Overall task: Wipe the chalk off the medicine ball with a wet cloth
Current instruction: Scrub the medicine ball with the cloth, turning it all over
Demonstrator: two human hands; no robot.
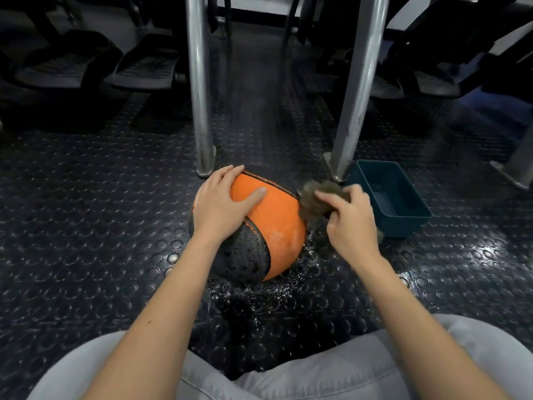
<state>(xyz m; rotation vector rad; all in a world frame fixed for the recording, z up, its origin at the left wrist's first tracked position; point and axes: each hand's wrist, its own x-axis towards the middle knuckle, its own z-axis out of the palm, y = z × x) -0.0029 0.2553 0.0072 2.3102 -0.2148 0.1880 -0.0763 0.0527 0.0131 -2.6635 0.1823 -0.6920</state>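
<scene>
Two bare hands on the job. The left hand (222, 203) lies spread over the upper left of the medicine ball (274, 217), fingers straight and reaching over the far edge, thumb laid flat across the orange panel: pressing, not gripping. The right hand (350, 223) is curled tight round a brownish cloth (315, 197), bunched up and a little blurred, and that cloth meets the ball's right flank, up near the black seam.

The ball sits on the dark studded floor (86, 226), right between the forearms and just ahead of the knees in light grey trousers (331, 370). It has orange panels and black textured ones. Pale whitish smudges show on the lower orange panel and on the black panel nearest the camera. It's wet down there too, with droplets and a shiny puddle (259, 295) spread beneath and in front of the ball.

Just right of the cloth hand, a blue-green tub (403, 220) stands on the floor, its near left corner hidden behind that hand. Whether it holds water, I cannot tell.

Behind the ball rise two steel legs, the left leg (199, 96) and the right leg (357, 90), feet planted on the floor, the right one just beside the tub's far corner. Farther back on the left lie dark ribbed footplates (144, 67).
</scene>
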